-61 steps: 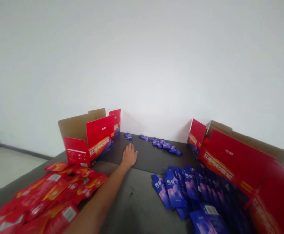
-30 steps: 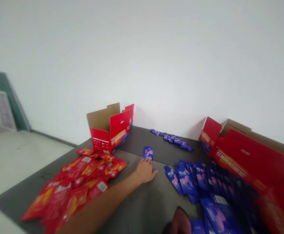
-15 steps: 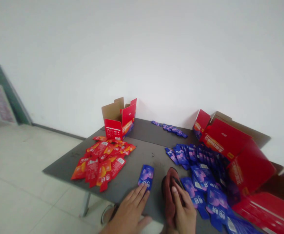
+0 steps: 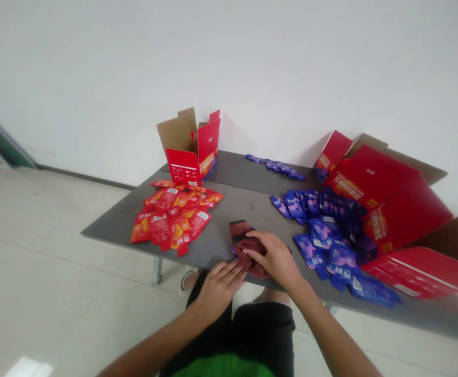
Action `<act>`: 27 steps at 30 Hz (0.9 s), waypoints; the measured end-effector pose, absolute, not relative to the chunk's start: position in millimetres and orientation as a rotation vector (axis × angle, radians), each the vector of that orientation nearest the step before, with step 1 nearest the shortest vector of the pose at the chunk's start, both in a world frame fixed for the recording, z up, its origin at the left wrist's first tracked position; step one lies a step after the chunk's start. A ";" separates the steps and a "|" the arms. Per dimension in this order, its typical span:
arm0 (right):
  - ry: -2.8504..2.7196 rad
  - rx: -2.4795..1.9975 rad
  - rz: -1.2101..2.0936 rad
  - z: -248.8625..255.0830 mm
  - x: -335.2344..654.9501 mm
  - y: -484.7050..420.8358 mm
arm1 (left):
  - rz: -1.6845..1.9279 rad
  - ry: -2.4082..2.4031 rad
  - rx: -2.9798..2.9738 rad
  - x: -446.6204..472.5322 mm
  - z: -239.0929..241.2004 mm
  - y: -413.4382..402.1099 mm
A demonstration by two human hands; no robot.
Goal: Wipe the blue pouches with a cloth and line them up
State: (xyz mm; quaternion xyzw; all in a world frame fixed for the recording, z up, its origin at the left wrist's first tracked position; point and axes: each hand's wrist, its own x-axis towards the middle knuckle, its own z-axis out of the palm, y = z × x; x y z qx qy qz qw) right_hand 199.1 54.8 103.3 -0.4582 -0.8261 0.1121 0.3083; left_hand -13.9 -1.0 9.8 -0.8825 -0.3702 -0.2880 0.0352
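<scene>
My right hand (image 4: 271, 255) grips a reddish-brown cloth (image 4: 240, 230) with a black edge, bunched up near the table's front edge. Beneath the cloth lies a blue sachet (image 4: 233, 251); only a sliver of it shows. My left hand (image 4: 223, 285) rests flat at the sachet's near end, fingers stretched out and touching the cloth's lower edge. To the right spreads a pile of blue sachets (image 4: 325, 230), and on the left a pile of red sachets (image 4: 177, 217).
An open red carton (image 4: 182, 165) stands behind the red sachets. A larger open red carton (image 4: 394, 220) lies on its side at the right. A row of blue sachets (image 4: 280, 167) lies at the back of the grey table (image 4: 244, 201), by the white wall.
My right hand has carried the cloth left, from beside the blue sachet onto it. My left hand stays at the sachet's near end. The view has tilted downward.
</scene>
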 end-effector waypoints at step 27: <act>-2.407 -1.259 -0.126 108.4 186.8 135.6 | -1.152 -1.088 -2.658 -14.5 14.7 -0.3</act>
